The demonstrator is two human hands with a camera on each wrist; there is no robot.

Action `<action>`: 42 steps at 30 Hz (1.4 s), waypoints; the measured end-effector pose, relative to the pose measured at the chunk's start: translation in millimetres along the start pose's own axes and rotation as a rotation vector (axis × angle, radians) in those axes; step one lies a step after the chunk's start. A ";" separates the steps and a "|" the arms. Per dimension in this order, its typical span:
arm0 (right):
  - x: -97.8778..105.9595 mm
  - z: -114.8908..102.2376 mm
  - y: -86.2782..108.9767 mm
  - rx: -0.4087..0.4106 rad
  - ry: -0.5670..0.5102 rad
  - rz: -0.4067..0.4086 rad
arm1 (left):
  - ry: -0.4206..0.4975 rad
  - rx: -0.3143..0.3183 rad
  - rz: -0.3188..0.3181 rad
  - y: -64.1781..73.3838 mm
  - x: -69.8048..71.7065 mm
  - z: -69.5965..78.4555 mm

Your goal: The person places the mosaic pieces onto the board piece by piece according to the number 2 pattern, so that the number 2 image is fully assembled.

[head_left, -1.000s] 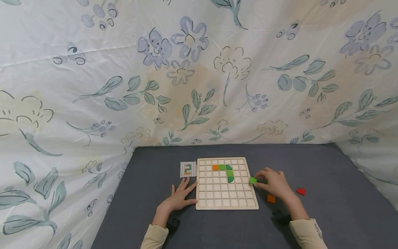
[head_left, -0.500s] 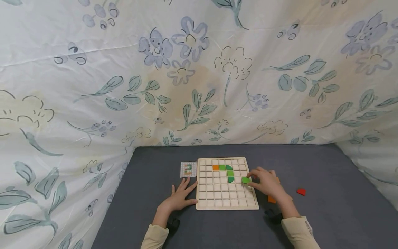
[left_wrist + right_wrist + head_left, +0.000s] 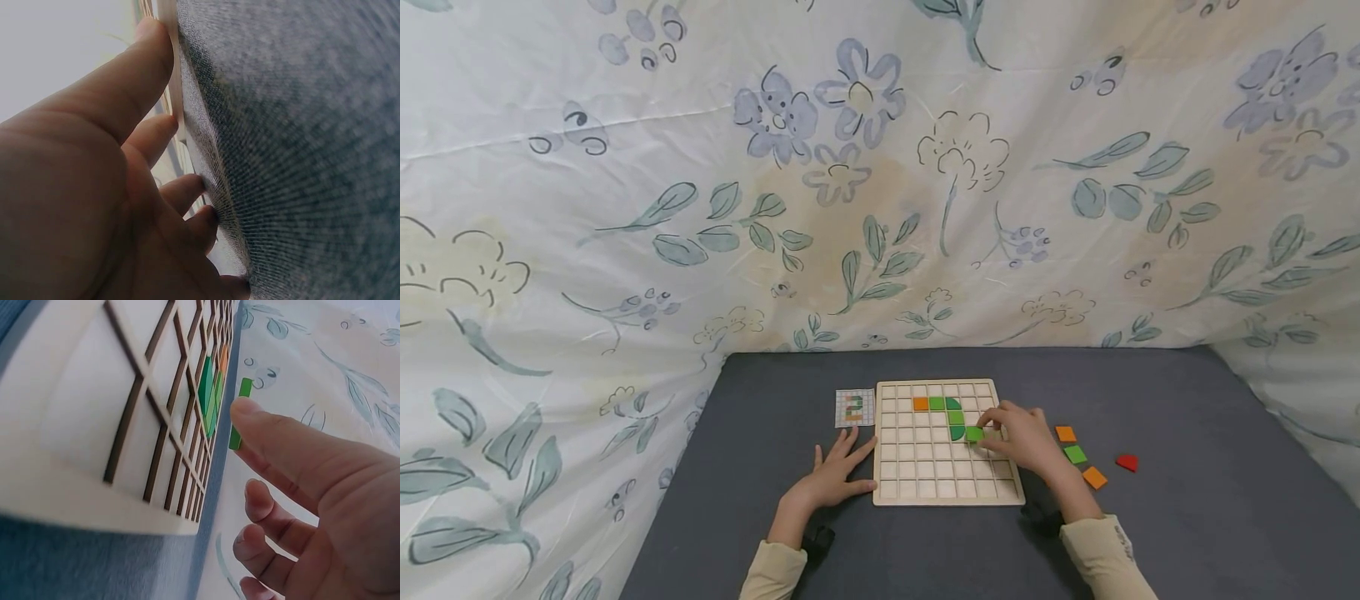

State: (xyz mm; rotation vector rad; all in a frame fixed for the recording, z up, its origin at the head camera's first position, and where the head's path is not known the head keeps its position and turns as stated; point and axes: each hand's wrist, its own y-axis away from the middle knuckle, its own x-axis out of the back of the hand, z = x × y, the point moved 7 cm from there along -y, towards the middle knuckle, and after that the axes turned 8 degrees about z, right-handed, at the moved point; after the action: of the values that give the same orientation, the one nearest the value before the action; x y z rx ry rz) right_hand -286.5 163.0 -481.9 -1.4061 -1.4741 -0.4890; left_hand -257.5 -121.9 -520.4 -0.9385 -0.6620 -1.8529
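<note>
A light wooden grid board lies on the dark tabletop. In its upper part sit an orange square, light green squares and dark green quarter-round pieces. My right hand is over the board's right side and pinches a light green square tile between thumb and fingers. The right wrist view shows that tile edge-on, held above the grid. My left hand lies with fingers spread at the board's left edge, thumb and index finger touching its side.
A small printed pattern card lies against the board's upper left. Right of the board are two orange squares, a green square and a red piece. Flowered cloth hangs behind the table.
My right hand has carried the green tile leftward from the board's right edge to beside the dark green piece, uncovering loose tiles at the right. The left hand stays in place.
</note>
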 end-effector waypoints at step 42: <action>-40.0 -29.6 -23.1 -0.041 -0.028 -0.040 | 0.004 0.007 0.004 -0.7 -0.9 -1.8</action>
State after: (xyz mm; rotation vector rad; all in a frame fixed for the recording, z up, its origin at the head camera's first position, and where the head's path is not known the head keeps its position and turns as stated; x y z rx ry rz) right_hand -303.5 112.6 -495.5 -1.4227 -1.5245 -0.5296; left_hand -258.5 -122.5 -522.2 -0.9312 -0.6635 -1.8474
